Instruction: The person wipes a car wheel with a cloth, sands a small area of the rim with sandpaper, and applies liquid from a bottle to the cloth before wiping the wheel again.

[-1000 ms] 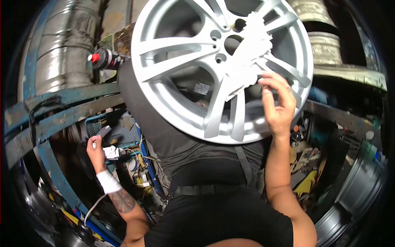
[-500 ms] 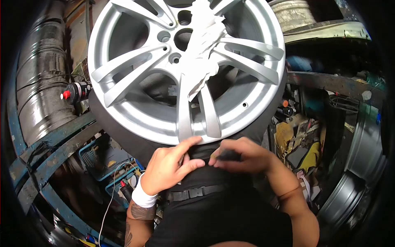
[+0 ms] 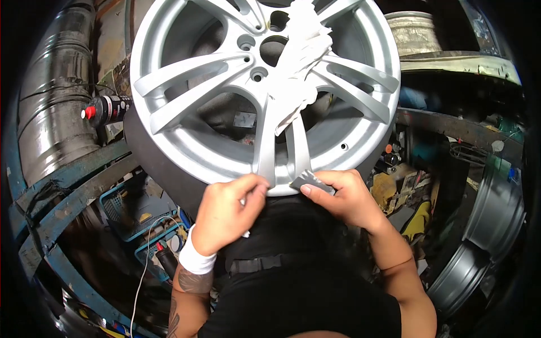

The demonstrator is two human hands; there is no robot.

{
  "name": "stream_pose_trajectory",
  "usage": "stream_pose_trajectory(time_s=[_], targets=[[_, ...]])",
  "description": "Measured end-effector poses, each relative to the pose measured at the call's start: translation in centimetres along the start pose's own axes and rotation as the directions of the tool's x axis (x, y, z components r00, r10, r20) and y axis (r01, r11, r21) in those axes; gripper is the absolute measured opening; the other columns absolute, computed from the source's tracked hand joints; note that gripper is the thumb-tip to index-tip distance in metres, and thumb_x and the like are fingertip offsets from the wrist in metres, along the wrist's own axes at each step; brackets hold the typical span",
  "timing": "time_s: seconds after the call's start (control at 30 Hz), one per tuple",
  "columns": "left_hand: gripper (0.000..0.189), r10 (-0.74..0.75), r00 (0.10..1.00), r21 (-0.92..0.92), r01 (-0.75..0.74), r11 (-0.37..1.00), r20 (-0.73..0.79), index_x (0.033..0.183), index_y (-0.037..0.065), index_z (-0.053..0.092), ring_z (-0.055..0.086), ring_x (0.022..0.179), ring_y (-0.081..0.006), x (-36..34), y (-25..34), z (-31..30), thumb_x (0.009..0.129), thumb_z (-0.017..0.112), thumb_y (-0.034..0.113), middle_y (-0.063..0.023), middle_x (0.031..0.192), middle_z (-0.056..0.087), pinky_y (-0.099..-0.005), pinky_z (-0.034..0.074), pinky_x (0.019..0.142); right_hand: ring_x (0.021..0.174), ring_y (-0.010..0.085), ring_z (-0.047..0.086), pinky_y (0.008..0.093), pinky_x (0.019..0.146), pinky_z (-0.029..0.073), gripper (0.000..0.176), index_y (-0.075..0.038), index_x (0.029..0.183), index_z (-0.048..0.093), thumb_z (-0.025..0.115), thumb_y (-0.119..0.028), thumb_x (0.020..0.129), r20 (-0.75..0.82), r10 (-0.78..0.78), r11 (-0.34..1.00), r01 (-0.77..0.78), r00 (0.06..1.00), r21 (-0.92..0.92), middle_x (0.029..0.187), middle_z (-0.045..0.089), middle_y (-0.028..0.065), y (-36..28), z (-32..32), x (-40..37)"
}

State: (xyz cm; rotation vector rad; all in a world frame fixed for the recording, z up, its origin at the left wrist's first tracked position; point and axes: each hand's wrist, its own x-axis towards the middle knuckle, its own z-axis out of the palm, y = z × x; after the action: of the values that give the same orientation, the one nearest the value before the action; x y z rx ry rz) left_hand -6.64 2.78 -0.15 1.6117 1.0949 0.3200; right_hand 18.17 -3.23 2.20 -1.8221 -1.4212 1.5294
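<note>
A silver alloy wheel rim (image 3: 198,147) with paired spokes lies face up before me, its near edge by my lap. My right hand (image 3: 344,197) pinches a small dark grey piece of sandpaper (image 3: 311,183) between thumb and fingers, at the rim's near edge beside a spoke's foot. To its left, my left hand (image 3: 231,211) is closed with fingertips near the same edge. Small whitish bits show at that palm, but what it holds is hidden. A crumpled white cloth (image 3: 298,73) is draped over the hub and spokes.
Left of the rim lie a dark bottle with a red cap (image 3: 106,110) and a metal drum (image 3: 53,96). Blue baskets (image 3: 121,217) sit below a blue metal frame (image 3: 84,174). More wheel rims (image 3: 496,214) stand at right, near cluttered shelves.
My right hand has moved up to the rim's edge, and the grey sandpaper now shows clearly. My left hand's fingers have curled in. The rim appears shifted slightly right in view.
</note>
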Motion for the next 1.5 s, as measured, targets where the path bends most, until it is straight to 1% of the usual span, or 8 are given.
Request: stream_pose_trajectory(time_s=[0.03,0.1,0.23,0.73,0.93,1.23,1.33,1.5], targets=[[0.013,-0.086,0.996,-0.035,0.086,0.996,0.006,0.098,-0.001,0.074,0.061,0.059,-0.0111,0.2,0.2,-1.0,0.097,0.065,0.008,-0.0114,0.07,0.069,-0.0278,0.047,0.057,0.063,0.0282,0.065,0.0384,0.059,0.049,0.025,0.001,0.088,0.071,0.07,-0.021,0.097,-0.009,-0.097,0.985,0.095,0.995,-0.146,0.074,0.069,0.014,0.1,0.3,0.3],[0.015,-0.096,0.994,-0.098,0.091,0.991,-0.045,0.097,-0.002,0.072,0.067,0.061,-0.0161,0.3,-0.9,-1.7,0.097,0.065,0.011,-0.0143,0.068,0.067,-0.0313,0.05,0.06,0.068,0.0433,0.062,0.0472,0.06,0.049,0.026,0.0,0.08,0.067,0.069,-0.021,0.096,0.002,-0.142,0.931,0.134,0.99,-0.34,0.071,0.063,0.0222,-1.2,0.9,0.9],[0.016,-0.121,0.991,-0.245,0.103,0.964,-0.056,0.097,-0.005,0.071,0.069,0.07,-0.0136,0.7,-1.8,-2.0,0.097,0.065,0.009,-0.0141,0.075,0.071,-0.03,0.053,0.067,0.064,0.044,0.063,0.0528,0.061,0.049,0.029,-0.003,0.076,0.065,0.065,-0.023,0.098,0.08,-0.084,0.789,0.115,0.993,-0.603,0.064,0.062,0.0195,-2.2,2.4,1.2],[0.015,-0.134,0.99,-0.272,0.117,0.955,-0.042,0.099,-0.003,0.071,0.058,0.061,-0.0102,1.0,-2.5,-2.2,0.098,0.066,0.012,-0.011,0.067,0.064,-0.0293,0.047,0.059,0.072,0.0431,0.065,0.0512,0.064,0.05,0.017,-0.004,0.086,0.07,0.067,-0.017,0.096,0.135,-0.058,0.824,0.124,0.989,-0.553,0.072,0.066,0.0196,-2.3,2.0,2.3],[0.016,-0.14,0.988,-0.268,0.119,0.956,-0.061,0.098,-0.002,0.071,0.056,0.06,-0.0101,1.1,-2.4,-2.2,0.097,0.067,0.013,-0.0108,0.067,0.063,-0.0293,0.047,0.058,0.071,0.0428,0.065,0.051,0.063,0.05,0.013,-0.006,0.093,0.072,0.067,-0.017,0.096,0.024,-0.112,0.86,0.109,0.993,-0.498,0.072,0.066,0.019,-1.2,2.2,2.0],[0.016,-0.162,0.983,-0.3,0.13,0.945,-0.084,0.098,-0.002,0.07,0.048,0.057,-0.0085,1.1,-2.5,-2.0,0.097,0.068,0.014,-0.0106,0.064,0.06,-0.029,0.043,0.054,0.066,0.0435,0.065,0.0529,0.058,0.049,0.013,-0.005,0.089,0.068,0.064,-0.015,0.096,0.197,-0.049,0.796,0.158,0.979,-0.585,0.065,0.063,0.0203,-2.8,1.2,2.2],[0.018,-0.13,0.988,-0.219,0.11,0.969,-0.078,0.098,-0.001,0.071,0.058,0.058,-0.0056,1.0,-2.9,-1.9,0.1,0.064,0.016,-0.0001,0.065,0.061,-0.0242,0.043,0.053,0.065,0.0439,0.065,0.0531,0.058,0.05,0.013,-0.005,0.09,0.068,0.063,-0.015,0.096,0.143,-0.085,0.817,0.151,0.986,-0.556,0.064,0.063,0.0204,-1.9,2.1,1.8],[0.018,-0.165,0.984,-0.192,0.151,0.97,-0.063,0.1,-0.001,0.071,0.058,0.057,-0.0056,0.9,-2.6,-2.0,0.1,0.064,0.015,-0.0003,0.065,0.062,-0.0246,0.043,0.053,0.067,0.043,0.066,0.0525,0.059,0.05,0.012,-0.005,0.091,0.068,0.064,-0.015,0.096,0.138,-0.055,0.814,0.124,0.989,-0.567,0.066,0.064,0.0205,-2.1,2.0,2.1]])
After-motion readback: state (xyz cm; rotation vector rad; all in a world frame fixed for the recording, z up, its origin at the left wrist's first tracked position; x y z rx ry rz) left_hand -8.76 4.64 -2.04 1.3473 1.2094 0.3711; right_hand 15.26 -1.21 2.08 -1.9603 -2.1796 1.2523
